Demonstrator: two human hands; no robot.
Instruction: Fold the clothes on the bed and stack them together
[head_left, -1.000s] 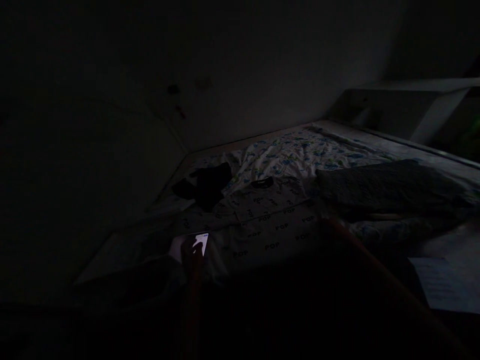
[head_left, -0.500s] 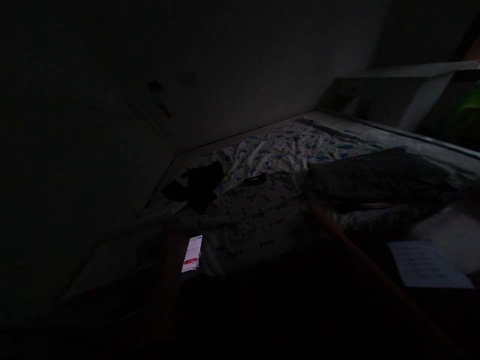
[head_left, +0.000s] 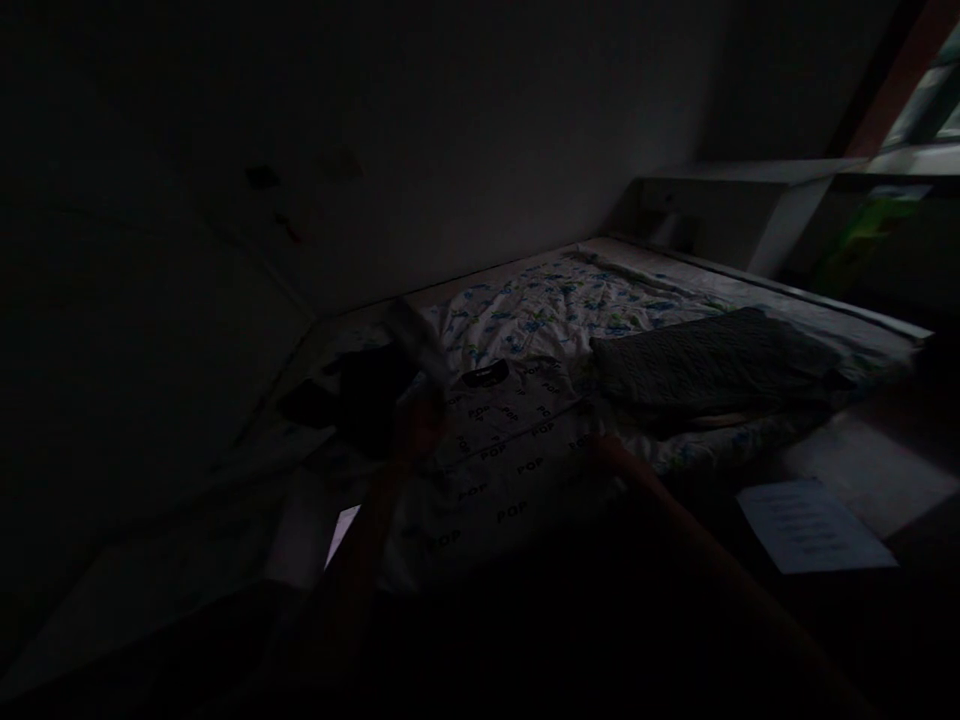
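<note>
Lying collar-away, lengthwise: shirt (head_left: 510, 450)

dim bed (head_left: 750, 290) with a floral sheet; white "POP" printed shirt (head_left: 502, 460), dark grey pillow (head_left: 712, 365), black garment (head_left: 360, 400), lit phone (head_left: 341, 530) lie on it.

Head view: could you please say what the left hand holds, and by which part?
It cannot be told surely: the left hand seems to grip a pale blurred strip by its lower end.

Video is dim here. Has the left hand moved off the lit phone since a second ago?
Yes. The left hand has lifted from the phone and moved farther up the bed, over the POP-print shirt.
</note>
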